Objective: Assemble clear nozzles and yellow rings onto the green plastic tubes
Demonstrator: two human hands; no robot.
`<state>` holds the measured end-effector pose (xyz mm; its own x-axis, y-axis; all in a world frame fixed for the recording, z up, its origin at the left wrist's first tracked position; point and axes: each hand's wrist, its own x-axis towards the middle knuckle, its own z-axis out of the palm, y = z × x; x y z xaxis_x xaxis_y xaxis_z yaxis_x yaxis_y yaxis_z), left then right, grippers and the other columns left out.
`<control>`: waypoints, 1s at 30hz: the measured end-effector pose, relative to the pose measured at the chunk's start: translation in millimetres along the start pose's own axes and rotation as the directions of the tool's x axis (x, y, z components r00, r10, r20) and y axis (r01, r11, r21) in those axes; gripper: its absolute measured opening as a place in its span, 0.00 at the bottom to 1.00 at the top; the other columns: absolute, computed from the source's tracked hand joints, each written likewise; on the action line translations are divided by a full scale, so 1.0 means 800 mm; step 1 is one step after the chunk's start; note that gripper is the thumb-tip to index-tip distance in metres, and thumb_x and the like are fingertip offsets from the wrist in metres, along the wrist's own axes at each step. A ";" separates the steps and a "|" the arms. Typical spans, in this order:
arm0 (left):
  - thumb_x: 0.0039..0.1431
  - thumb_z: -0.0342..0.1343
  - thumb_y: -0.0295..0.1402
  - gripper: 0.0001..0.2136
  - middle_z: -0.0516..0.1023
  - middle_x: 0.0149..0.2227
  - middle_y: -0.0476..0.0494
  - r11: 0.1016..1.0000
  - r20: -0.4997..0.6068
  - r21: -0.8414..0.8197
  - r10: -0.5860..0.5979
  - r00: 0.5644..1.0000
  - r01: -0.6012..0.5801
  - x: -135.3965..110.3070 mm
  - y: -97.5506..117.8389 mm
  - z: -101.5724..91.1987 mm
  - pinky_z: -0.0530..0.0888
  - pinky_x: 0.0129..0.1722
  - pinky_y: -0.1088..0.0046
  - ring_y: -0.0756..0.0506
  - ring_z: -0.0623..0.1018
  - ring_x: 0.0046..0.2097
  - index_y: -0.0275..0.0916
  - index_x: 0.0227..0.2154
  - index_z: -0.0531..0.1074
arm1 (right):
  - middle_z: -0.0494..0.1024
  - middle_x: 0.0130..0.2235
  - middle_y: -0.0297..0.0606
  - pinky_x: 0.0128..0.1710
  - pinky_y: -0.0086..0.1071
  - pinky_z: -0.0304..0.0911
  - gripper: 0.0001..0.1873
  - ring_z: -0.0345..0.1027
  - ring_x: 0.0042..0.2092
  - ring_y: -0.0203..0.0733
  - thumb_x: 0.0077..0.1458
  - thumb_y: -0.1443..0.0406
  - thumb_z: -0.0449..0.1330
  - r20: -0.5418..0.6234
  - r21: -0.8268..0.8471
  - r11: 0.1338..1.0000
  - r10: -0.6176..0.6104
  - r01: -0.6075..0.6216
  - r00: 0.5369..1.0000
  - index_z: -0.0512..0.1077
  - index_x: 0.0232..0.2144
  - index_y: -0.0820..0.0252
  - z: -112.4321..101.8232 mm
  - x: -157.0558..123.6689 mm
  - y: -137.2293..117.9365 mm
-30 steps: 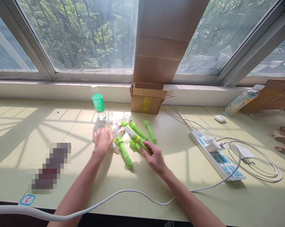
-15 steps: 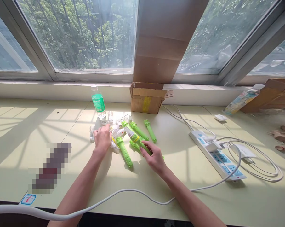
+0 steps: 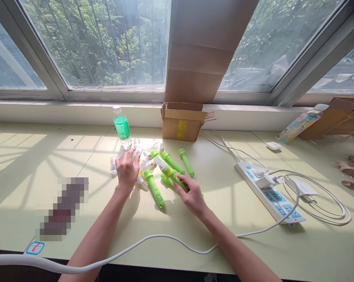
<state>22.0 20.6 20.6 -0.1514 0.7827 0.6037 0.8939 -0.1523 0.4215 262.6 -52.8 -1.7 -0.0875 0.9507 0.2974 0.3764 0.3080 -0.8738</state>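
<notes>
Several green flashlights (image 3: pixel 155 189) and clear plastic caps (image 3: pixel 114 166) lie in a pile on the pale green table (image 3: pixel 33 164). My left hand (image 3: pixel 126 170) rests palm down on the left side of the pile, fingers curled over clear and white parts; what it grips is hidden. My right hand (image 3: pixel 191 196) holds the lower end of a green flashlight with a white and yellow head (image 3: pixel 168 172), which points up and left into the pile. Two more flashlights (image 3: pixel 186 162) lie apart at the back right of the pile.
A green-labelled water bottle (image 3: pixel 122 127) stands behind the pile, an open cardboard box (image 3: pixel 182 121) to its right. A white power strip (image 3: pixel 270 192) with cables lies at right. A white cable (image 3: pixel 135 245) runs along the table's front edge. Cardboard and small wooden pieces (image 3: pixel 351 172) sit far right.
My left hand has slid a little up and away over the pile, uncovering a clear cap at its left. My right hand has stayed on its flashlight.
</notes>
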 end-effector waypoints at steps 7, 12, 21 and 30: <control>0.58 0.57 0.39 0.19 0.76 0.44 0.40 0.864 -0.067 -0.463 -0.255 0.964 0.197 0.002 0.009 -0.002 0.74 0.40 0.67 0.44 0.79 0.40 0.42 0.51 0.64 | 0.79 0.40 0.43 0.36 0.37 0.71 0.15 0.74 0.38 0.47 0.59 0.58 0.58 0.000 -0.006 1.000 -0.011 0.011 1.000 0.73 0.46 0.58 -0.003 0.001 -0.003; 0.59 0.57 0.42 0.16 0.76 0.42 0.41 0.659 0.072 -0.695 -0.335 0.940 0.288 0.004 0.013 -0.001 0.75 0.35 0.72 0.46 0.79 0.40 0.40 0.46 0.68 | 0.79 0.40 0.42 0.37 0.37 0.70 0.15 0.74 0.38 0.47 0.58 0.59 0.59 0.001 -0.006 1.000 -0.009 0.009 1.000 0.73 0.46 0.58 -0.002 0.001 -0.002; 0.56 0.58 0.43 0.17 0.76 0.37 0.43 0.443 0.241 -0.805 -0.362 0.900 0.394 0.003 0.019 -0.004 0.72 0.24 0.78 0.50 0.76 0.31 0.39 0.45 0.71 | 0.79 0.40 0.43 0.34 0.36 0.70 0.15 0.74 0.38 0.47 0.59 0.58 0.58 0.001 -0.011 1.000 -0.004 0.004 1.000 0.73 0.46 0.58 -0.001 0.001 0.000; 0.53 0.54 0.37 0.10 0.69 0.22 0.53 0.140 0.360 -0.881 -0.418 0.834 0.451 0.006 0.026 -0.007 0.61 0.16 0.80 0.55 0.64 0.17 0.39 0.36 0.71 | 0.79 0.39 0.43 0.35 0.36 0.70 0.15 0.74 0.37 0.46 0.59 0.59 0.58 -0.001 -0.014 1.000 -0.019 0.019 1.000 0.73 0.46 0.59 -0.002 0.001 0.000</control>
<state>37.3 17.7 35.9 -0.3481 0.9338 0.0833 -0.3150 -0.2002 0.9278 263.8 -51.9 -1.1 -0.0939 0.9446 0.3145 0.3876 0.3256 -0.8624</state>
